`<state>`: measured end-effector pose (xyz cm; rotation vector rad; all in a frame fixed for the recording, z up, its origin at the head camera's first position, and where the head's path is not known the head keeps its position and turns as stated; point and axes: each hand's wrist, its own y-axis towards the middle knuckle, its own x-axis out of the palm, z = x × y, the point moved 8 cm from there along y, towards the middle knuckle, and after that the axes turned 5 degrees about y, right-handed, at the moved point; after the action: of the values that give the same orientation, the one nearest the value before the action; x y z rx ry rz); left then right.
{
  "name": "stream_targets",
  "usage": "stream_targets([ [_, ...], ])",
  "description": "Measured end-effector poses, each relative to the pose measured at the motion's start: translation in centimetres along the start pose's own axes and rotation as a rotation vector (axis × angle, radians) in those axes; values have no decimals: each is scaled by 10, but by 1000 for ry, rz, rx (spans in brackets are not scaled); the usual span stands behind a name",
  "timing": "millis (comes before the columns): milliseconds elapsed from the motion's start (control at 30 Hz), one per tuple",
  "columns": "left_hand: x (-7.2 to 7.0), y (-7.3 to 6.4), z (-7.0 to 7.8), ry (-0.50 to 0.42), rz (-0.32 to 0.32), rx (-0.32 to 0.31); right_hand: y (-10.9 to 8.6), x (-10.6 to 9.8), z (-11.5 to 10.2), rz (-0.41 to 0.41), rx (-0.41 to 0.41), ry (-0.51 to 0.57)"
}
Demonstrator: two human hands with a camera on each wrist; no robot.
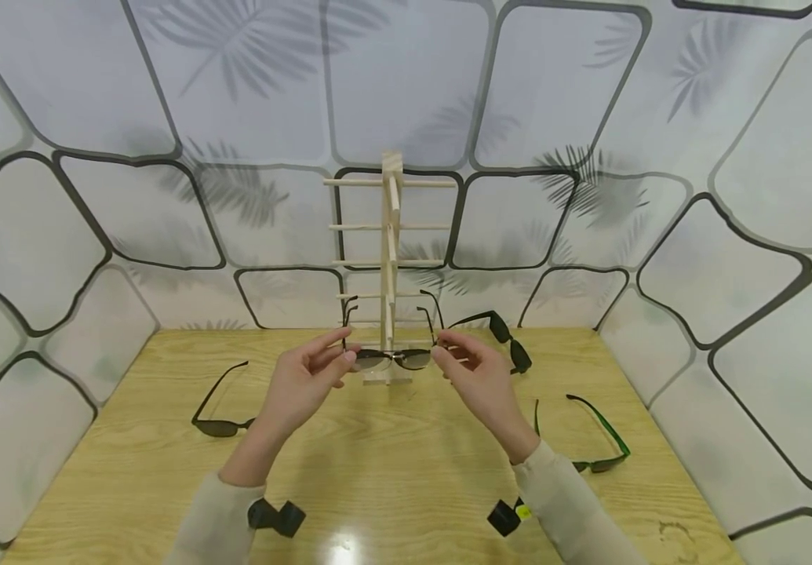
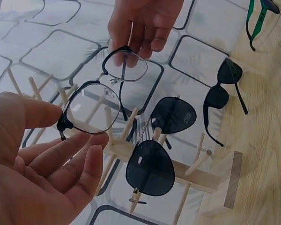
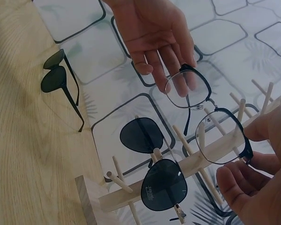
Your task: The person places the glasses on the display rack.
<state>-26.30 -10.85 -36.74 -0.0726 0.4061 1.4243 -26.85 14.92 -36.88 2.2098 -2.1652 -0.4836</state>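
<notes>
Both hands hold a pair of clear eyeglasses (image 2: 93,108) with black upper rims and thin metal lower rims. At one outer corner, my left hand (image 1: 307,380) pinches the frame between thumb and fingers. My right hand (image 1: 479,377) grips the opposite corner. The temples point away toward a wooden display stand (image 1: 387,243) with several rows of pegs. Dark aviator sunglasses (image 3: 164,185) rest low on that stand, just beyond the eyeglasses. In the head view the two pairs overlap, so the eyeglasses' lenses are hard to make out there.
Black sunglasses (image 1: 521,355) lie right of the stand on the wooden table (image 1: 391,479). Dark sunglasses (image 1: 218,428) lie at the left, partly behind the left forearm. Green-armed sunglasses (image 1: 610,439) lie at the right, partly behind the right sleeve. A patterned wall (image 1: 406,94) encloses the table.
</notes>
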Motion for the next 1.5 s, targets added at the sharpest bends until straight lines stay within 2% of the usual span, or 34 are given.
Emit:
stream_targets([
  [133,0,2,0,7,-8,21,2,1,0,-4,-5,-7],
  [300,-1,5,-1,8,14,25,5,1,-1,-2,-17,3],
  [533,-3,8,-3,8,62,6,8,2,0,6,3,1],
  [733,-5,11,-3,11,119,-9,10,4,-3,11,-22,14],
  [933,-7,13,-4,15,163,-18,14,5,-1,30,-12,33],
  [1267,-10,17,-6,5,200,-52,20,8,1,63,-23,36],
  [1500,-11,19,-4,7,211,-54,23,9,2,66,-13,22],
])
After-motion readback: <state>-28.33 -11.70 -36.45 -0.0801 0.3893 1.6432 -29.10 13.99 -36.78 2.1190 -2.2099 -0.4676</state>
